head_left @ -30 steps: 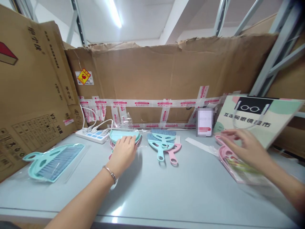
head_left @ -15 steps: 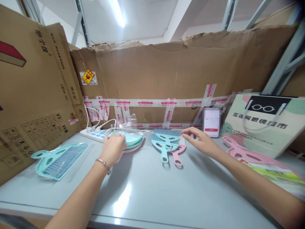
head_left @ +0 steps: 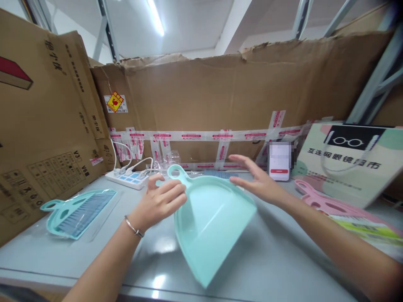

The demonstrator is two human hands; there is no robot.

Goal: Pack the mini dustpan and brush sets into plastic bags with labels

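Observation:
My left hand [head_left: 159,201] grips the left rim of a mint-green plastic dustpan [head_left: 210,220] near its looped handle and holds it tilted above the grey table [head_left: 277,268], wide mouth toward me. My right hand [head_left: 256,180] hovers open at the dustpan's right rim, fingers spread, holding nothing. The raised dustpan hides most of the small brushes behind it; only a strip of blue bristles [head_left: 220,173] shows.
A mint brush in a clear bag [head_left: 77,209] lies at the left. A white power strip [head_left: 127,179] sits at the back by the cardboard wall [head_left: 220,96]. At the right are a pink bagged dustpan set [head_left: 333,207], a phone [head_left: 279,160] and a paper bag [head_left: 349,159].
My left hand has lifted the mint dustpan off the stack at the back and swung it toward me. My right hand left the small brushes and rose beside the pan's right edge.

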